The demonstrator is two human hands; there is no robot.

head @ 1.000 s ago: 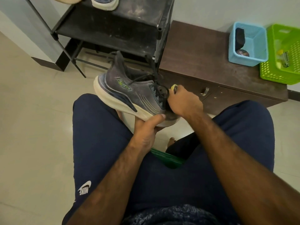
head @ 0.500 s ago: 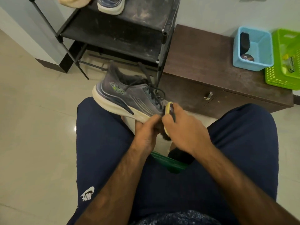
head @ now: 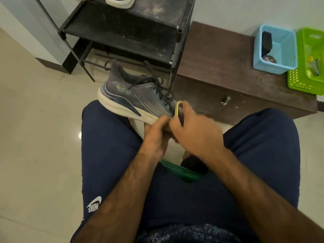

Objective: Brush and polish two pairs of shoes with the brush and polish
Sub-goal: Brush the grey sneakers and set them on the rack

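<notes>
Right hand [head: 196, 135], closed on brush [head: 179, 111], has swept back from toe's far side to its near edge. Left hand [head: 156, 135] grips shoe [head: 133, 95] sole at 11 o'clock above lap. Brushing continues.

A grey knit running shoe [head: 135, 97] with black laces and thick white sole lies tilted, heel up-left. A yellow-edged brush [head: 179, 111] presses against its toe.

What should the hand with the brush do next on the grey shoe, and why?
Probably sweep the brush back along the grey shoe toward the heel. The right hand presses it at the toe end by the laces, while the left hand steadies the sole, so the side is open to brush.
</notes>
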